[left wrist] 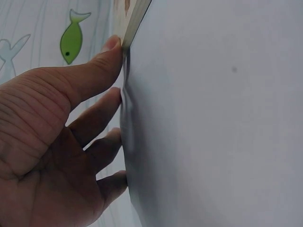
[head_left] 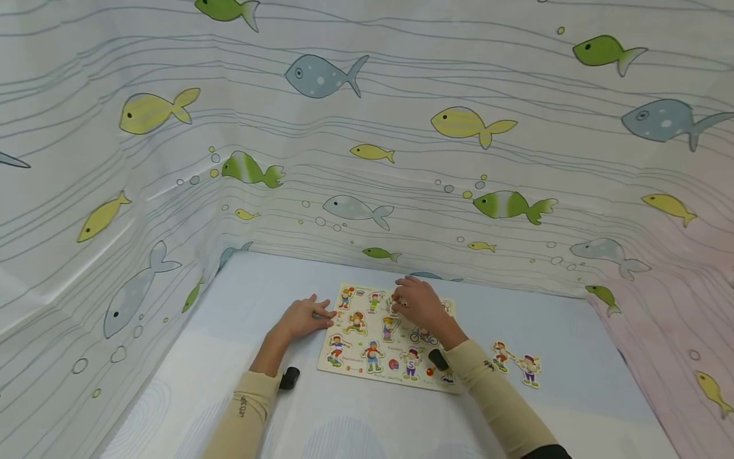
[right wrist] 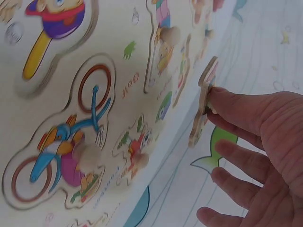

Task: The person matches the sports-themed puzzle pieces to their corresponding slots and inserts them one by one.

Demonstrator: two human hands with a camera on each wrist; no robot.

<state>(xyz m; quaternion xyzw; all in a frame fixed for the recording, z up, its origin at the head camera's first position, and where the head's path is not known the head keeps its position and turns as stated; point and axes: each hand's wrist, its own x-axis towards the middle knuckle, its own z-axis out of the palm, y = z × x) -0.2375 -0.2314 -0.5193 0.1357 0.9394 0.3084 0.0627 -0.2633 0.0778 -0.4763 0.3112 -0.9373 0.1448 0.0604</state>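
Observation:
A pale wooden puzzle board [head_left: 381,341] with printed sports figures lies on the table between the hands. My right hand [head_left: 421,305] is over its far right part. Thumb and index finger pinch a small wooden puzzle piece [right wrist: 203,101], seen edge-on in the right wrist view and raised off the board; the other fingers spread loosely. A knobbed cyclist piece [right wrist: 61,156] sits in the board nearby. My left hand [head_left: 304,319] is at the board's left edge, fingers loosely extended. In the left wrist view its thumb [left wrist: 102,64] touches the board's edge [left wrist: 136,19].
Two loose figure pieces, one skating [head_left: 501,356] and one in a purple cap [head_left: 529,370], lie on the table right of the board, near the right sleeve [head_left: 499,398]. A fish-patterned sheet [head_left: 401,185] rises behind the table and along both sides.

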